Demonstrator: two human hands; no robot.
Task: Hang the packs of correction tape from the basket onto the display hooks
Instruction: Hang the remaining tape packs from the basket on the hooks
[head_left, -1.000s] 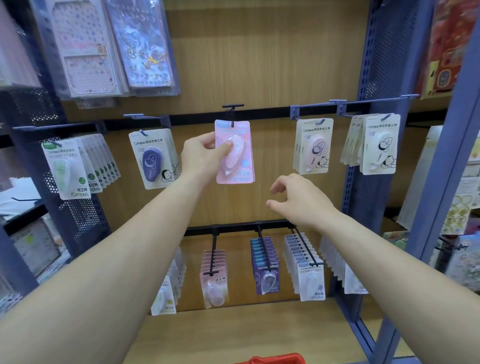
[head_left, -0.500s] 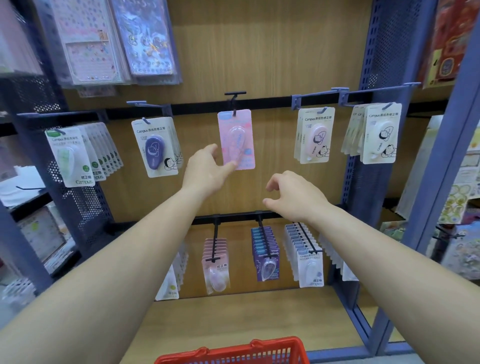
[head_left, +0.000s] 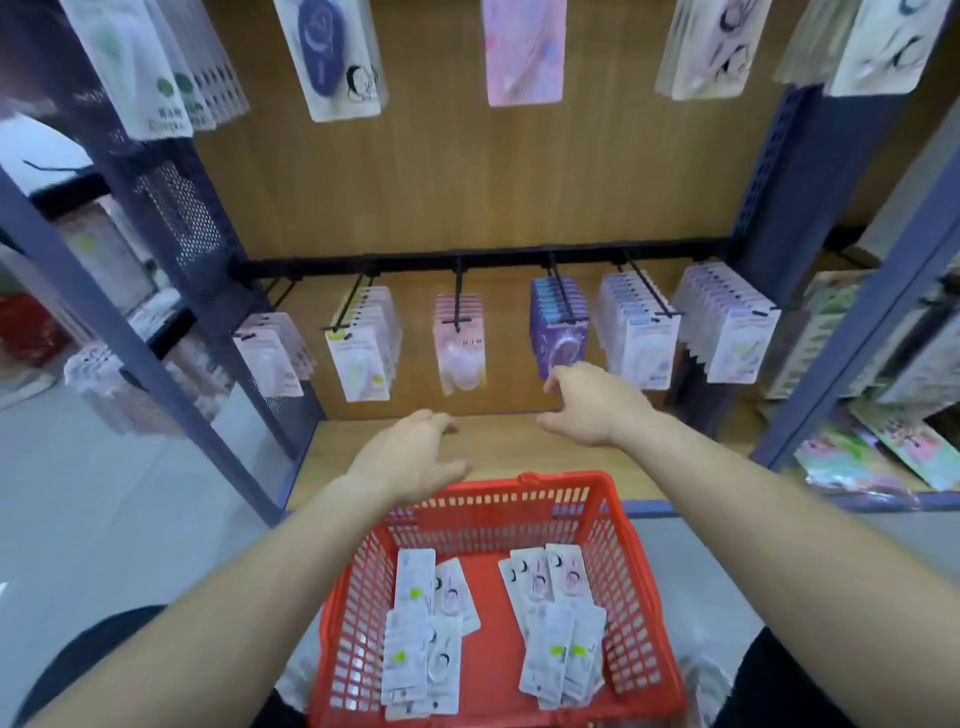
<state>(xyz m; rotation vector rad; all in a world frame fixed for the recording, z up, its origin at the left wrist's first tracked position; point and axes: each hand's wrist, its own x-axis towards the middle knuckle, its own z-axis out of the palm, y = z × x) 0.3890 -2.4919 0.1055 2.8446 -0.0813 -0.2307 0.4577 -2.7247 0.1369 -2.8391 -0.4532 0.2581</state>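
While the left hand (head_left: 410, 457) and right hand (head_left: 592, 402) hover empty, fingers slack, near the basket (head_left: 498, 514), the packs (head_left: 415, 577) lie flat inside it; blur obscures their print, and the top row (head_left: 522, 52) is cropped.

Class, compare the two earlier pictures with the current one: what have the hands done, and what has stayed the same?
The left hand let go of the pink pack and came down toward the red basket; the right hand dropped too, empty. The view tilted down. The pink pack stays hanging in the top row.
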